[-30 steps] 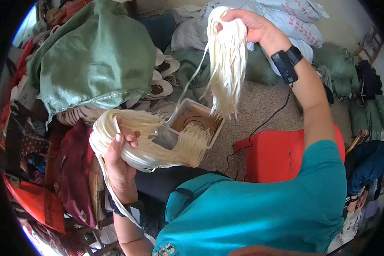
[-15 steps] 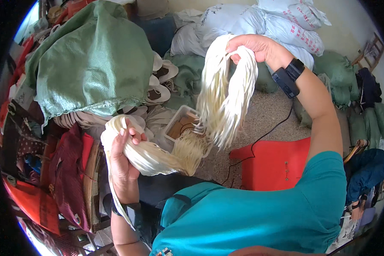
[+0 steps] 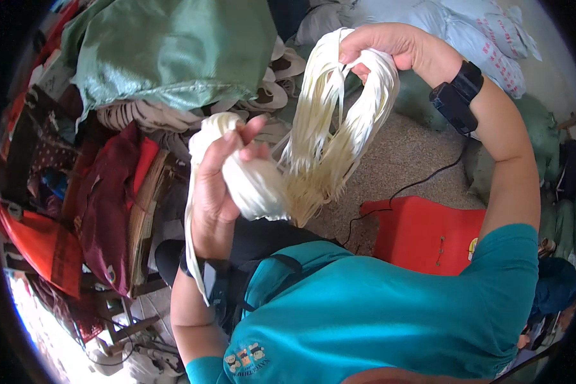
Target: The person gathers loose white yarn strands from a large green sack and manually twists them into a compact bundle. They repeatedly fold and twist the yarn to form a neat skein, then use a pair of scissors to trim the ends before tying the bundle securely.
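Observation:
A thick bundle of long, flat, cream-white laces (image 3: pixel 313 166) stretches between my two hands. My right hand (image 3: pixel 390 48), raised at the upper middle, is closed round the looped top of the bundle, and the strands hang down from it in two thick falls. At its other end the bundle bunches up in my left hand (image 3: pixel 221 169), whose fingers and thumb curl round it at chest height. One loose strand hangs from that hand along my left forearm. Some fingers of both hands are partly hidden by the laces.
A large green woven sack (image 3: pixel 173 51) stands at the upper left, with sneakers (image 3: pixel 287 67) beside it. White sacks (image 3: pixel 454 22) pile up at the back. A red stool (image 3: pixel 422 237) is on the right, a black cable (image 3: pixel 409 187) passing behind it. Maroon cloth (image 3: pixel 109 205) hangs at left.
My view has tilted and shifted, so the surroundings sit higher and further right. Both hands still hold the laces; my left hand has come nearer my right, and the clear box is now hidden.

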{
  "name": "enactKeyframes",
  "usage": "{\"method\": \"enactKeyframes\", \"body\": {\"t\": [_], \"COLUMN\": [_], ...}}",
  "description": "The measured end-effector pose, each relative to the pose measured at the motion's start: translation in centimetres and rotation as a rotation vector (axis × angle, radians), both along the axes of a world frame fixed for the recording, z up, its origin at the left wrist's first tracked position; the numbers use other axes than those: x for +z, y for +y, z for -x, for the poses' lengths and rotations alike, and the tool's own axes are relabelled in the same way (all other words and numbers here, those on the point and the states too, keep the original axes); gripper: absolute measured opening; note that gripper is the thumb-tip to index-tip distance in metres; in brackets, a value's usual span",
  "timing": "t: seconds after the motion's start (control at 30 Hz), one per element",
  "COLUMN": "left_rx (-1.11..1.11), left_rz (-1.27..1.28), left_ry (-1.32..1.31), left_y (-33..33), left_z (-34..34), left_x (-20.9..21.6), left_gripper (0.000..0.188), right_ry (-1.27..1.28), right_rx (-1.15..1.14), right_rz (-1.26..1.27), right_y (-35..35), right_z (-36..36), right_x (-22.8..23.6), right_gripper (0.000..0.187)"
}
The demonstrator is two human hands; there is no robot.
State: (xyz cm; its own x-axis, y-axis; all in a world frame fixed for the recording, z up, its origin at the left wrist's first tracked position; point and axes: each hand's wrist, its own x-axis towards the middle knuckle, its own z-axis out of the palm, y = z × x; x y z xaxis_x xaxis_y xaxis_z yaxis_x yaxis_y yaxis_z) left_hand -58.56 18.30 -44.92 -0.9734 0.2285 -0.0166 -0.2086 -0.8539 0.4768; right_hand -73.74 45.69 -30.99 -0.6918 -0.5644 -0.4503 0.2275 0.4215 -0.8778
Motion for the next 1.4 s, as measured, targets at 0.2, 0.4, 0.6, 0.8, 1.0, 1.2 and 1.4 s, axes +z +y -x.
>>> {"method": "enactKeyframes", "body": {"t": [0.2, 0.4, 0.6, 0.8, 1.0, 1.2, 1.4], "left_rx": [-0.179, -0.250, -0.144, -0.007, 0.079, 0.006, -0.119], "left_rz": [-0.083, -0.286, -0.219, -0.076, 0.090, 0.235, -0.012], "left_ry": [-0.051, -0.039, 0.021, -0.005, 0.079, 0.108, 0.167], "left_y": [2.4, 3.0, 2.5, 1.2, 0.8, 0.4, -0.9], "left_z": [-0.2, -0.2, -0.1, -1.0, -0.8, -0.9, -0.9], "left_x": [-0.6, -2.5, -2.8, -3.0, -1.3, -1.5, -2.7], "left_gripper": [0.020, 0.024, 0.033, 0.029, 0.033, 0.046, 0.030], "right_ry": [-0.106, -0.131, -0.127, -0.169, -0.105, -0.086, -0.056], "right_rx": [0.056, 0.096, 0.148, 0.120, 0.176, 0.261, 0.458], "right_rz": [0.001, 0.064, 0.081, 0.041, 0.039, -0.098, -0.149], "right_y": [-4.2, -7.4, -9.0, -8.9, -9.4, -9.5, -8.2], "right_z": [-0.1, -1.1, -3.8, -3.8, -4.0, -3.2, -2.3], "right_x": [-1.8, -2.6, -2.9, -3.0, -3.4, -4.7, -5.1], "right_gripper": [0.015, 0.014, 0.021, 0.027, 0.024, 0.023, 0.029]}}
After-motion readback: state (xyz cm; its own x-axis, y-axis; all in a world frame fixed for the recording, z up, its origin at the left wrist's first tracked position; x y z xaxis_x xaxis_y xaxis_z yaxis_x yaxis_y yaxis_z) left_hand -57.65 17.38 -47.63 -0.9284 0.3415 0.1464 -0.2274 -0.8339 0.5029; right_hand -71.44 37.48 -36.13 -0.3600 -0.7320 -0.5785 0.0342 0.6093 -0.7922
